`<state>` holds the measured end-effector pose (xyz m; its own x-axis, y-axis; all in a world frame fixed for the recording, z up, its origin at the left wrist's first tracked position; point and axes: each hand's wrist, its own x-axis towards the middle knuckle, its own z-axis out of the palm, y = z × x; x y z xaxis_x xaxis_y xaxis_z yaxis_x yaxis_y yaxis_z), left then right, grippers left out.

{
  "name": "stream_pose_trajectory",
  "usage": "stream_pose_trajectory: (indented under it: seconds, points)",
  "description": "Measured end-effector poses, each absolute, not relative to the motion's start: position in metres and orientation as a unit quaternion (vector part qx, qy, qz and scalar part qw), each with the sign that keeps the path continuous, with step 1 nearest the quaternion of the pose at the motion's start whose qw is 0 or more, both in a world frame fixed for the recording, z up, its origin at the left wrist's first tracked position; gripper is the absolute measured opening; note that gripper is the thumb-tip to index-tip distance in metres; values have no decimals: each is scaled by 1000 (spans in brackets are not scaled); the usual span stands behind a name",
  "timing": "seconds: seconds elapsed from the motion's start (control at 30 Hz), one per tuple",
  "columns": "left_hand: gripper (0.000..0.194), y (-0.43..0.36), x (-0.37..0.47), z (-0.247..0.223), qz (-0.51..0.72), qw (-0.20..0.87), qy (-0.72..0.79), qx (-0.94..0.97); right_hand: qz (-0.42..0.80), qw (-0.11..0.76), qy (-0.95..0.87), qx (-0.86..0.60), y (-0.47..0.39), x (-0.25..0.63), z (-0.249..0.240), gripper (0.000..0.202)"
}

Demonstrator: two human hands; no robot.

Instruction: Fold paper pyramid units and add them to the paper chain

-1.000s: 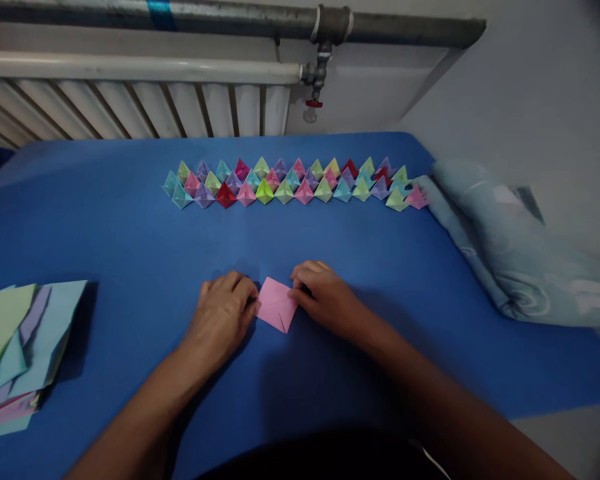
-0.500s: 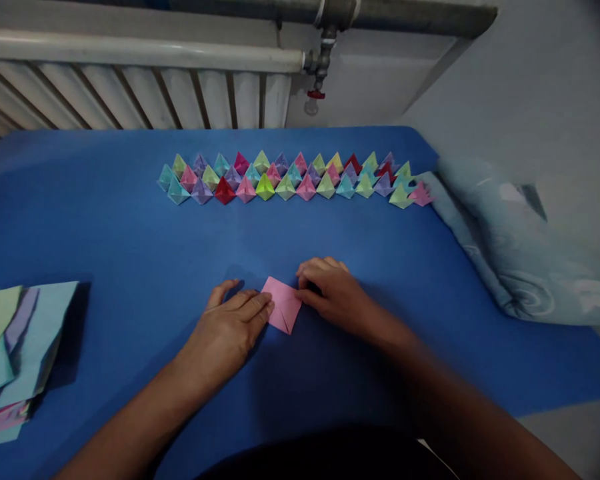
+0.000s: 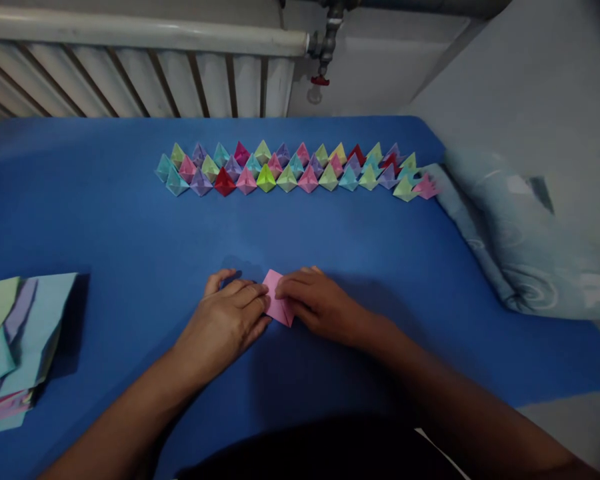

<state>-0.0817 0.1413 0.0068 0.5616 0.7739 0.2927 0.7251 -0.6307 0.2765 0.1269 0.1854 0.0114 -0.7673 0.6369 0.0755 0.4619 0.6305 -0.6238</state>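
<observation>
A small square of pink origami paper, folded and turned like a diamond, lies on the blue tabletop between my hands. A crease line shows near its lower corner. My left hand keeps hold of the paper's left side with its fingertips, one finger sticking out away from the rest. Over the right half of the paper is my right hand, its fingers bent and closed on the right edge, partly hiding it. What lies under the fingertips is hidden.
Several rows of folded paper pieces in many colours stand along the table's far side. A stack of coloured paper lies at the left. At the right sits a rolled pale-blue cloth. A white radiator stands behind.
My right hand has moved left, from the paper's right corner to over its right half, covering more of it. My left hand stays at the paper's left side. The view has tilted slightly down.
</observation>
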Motion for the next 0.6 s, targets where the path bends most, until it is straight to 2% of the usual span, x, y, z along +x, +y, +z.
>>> stream_pose_trajectory:
  seconds: [0.6]
  points:
    - [20,145,-86,6,220,78,425,875,313,145,-885,-312,190,127,10,16]
